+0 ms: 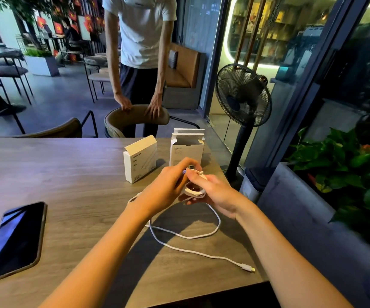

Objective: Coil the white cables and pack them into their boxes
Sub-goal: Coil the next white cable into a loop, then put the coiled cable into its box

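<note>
Wooden worktop, two open white boxes standing at its far side. Just before them, left hand and right hand both pinch the white cable coil; loose end trails across the worktop.

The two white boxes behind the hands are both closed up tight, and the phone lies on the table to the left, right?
Not quite. The head view shows both white boxes standing with their top flaps open. The phone does lie on the table to the left.
</note>
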A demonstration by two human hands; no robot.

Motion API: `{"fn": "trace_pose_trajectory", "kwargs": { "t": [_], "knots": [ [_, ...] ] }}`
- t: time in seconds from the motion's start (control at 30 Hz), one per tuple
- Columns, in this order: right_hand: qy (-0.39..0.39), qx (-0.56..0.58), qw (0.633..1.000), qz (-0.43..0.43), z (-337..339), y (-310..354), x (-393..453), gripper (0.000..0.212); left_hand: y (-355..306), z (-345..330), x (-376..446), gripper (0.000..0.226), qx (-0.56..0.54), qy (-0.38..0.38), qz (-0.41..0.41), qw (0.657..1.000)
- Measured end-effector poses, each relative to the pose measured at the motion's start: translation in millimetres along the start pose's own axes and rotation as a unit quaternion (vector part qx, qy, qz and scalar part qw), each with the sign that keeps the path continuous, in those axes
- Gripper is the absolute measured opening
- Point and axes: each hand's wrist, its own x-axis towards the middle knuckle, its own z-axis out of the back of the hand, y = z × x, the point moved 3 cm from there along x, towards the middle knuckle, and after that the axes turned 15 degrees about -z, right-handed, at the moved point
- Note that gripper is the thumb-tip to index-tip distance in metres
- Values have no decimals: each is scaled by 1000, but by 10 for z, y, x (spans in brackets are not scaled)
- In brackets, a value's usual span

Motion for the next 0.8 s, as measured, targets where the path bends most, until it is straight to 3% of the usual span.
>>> {"fn": "trace_pose_trajectory", "kwargs": {
  "t": [0.17,0.33,0.47,0.6,0.8],
  "knots": [
    [24,27,999,-21,58,-34,9,52,33,-3,-15,44,1,-23,-9,1000],
    [38,62,997,-20,126,-61,-21,35,192,10,-59,27,57,-77,-12,995],
    [-32,76,997,1,132,-48,7,28,163,-33,-54,30,26,-129,16,991],
    [-141,81,986,41,203,-7,45,25,191,-89,-92,39,-111,-148,95,978],
    [-206,123,965,101,289,87,-6,18,264,-23,-96,39,-214,-193,155,945]
  ]
}}
